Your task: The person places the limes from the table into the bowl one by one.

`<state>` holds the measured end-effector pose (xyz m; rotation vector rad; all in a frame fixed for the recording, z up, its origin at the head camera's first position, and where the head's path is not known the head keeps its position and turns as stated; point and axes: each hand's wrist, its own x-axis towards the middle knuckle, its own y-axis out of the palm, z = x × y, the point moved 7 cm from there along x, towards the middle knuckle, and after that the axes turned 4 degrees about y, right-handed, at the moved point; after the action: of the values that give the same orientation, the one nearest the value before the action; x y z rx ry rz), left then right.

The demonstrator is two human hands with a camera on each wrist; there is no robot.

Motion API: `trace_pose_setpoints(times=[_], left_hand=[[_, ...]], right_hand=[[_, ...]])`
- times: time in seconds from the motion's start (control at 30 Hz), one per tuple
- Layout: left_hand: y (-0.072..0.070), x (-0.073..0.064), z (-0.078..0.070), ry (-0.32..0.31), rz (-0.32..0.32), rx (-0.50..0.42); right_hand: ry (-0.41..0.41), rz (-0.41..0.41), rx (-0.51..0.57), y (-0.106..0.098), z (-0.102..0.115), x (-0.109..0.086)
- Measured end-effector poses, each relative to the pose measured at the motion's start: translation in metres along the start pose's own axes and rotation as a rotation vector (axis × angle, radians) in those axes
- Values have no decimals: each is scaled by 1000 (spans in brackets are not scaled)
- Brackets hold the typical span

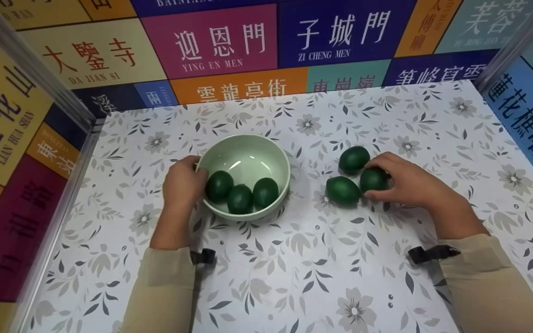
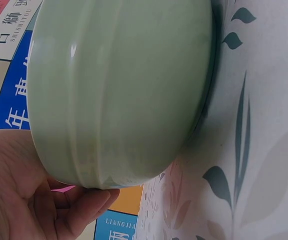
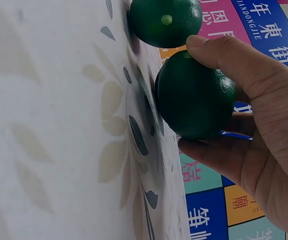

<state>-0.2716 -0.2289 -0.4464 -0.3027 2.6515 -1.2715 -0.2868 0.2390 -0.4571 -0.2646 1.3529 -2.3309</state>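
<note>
Bowl: pale green bowl (image 1: pixel 248 155), upright on the flower-patterned counter (image 1: pixel 294 263), left of the loose fruit.
In the bowl: three dark green fruits, a left one (image 1: pixel 220 186), a middle one (image 1: pixel 239 199) and a right one (image 1: pixel 265 193), bunched along the near side.
Outside the bowl: a rear fruit (image 1: pixel 354 159) and a front fruit (image 1: pixel 343 191) on the counter, the pinched fruit (image 1: pixel 374 181) just beside them.
Left hand (image 1: pixel 184 182): grips the bowl's left edge, fingers curled against the outer wall; probably steadying it.
Right hand (image 1: pixel 403 178): pinches one fruit between thumb and fingertips; weight on counter or hand, cannot tell.
Step in hand: picking up a fruit for the bowl, by my reading; three in, three out.
Next move: seems to call for a firm pinch, a lift clear of both neighbours, then a leftward carry over the rim. Smooth, round skin could slip.
</note>
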Motion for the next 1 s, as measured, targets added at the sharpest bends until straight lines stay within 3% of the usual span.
trace_pose_setpoints(times=[0.67, 1.0], left_hand=[[1, 2, 0, 3, 7, -8], [0, 1, 1, 22, -4, -5]], right_hand=[[45, -15, 6, -7, 5, -3], [-29, -25, -6, -13, 17, -6]])
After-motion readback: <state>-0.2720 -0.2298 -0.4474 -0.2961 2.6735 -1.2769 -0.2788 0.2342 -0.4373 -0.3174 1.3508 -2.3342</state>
